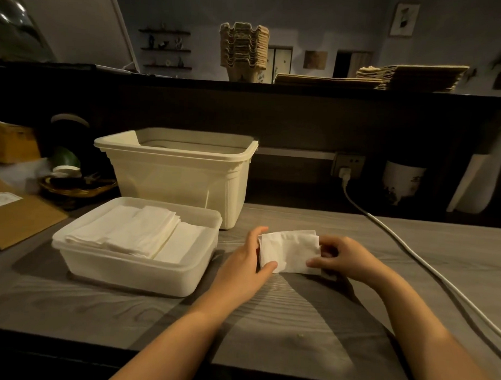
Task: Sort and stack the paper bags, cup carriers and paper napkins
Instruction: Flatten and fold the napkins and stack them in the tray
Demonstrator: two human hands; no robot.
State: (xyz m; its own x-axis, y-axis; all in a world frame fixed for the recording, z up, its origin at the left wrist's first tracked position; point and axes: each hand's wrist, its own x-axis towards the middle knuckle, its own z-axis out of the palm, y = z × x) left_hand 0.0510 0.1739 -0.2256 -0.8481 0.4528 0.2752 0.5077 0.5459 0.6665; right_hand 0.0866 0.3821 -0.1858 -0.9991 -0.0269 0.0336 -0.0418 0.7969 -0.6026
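One tall tub (173,173), one shallow tub (132,274), one held napkin (289,251), one cup-carrier stack (244,50)

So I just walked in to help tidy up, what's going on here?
A person is working at the table with a folded napkin, the left hand gripping its left edge and the right hand pinching its right edge. To the left, a shallow tray already holds stacked napkins, with a taller tub behind it. Up on the ledge, cup carriers and paper bags sit in separate stacks.
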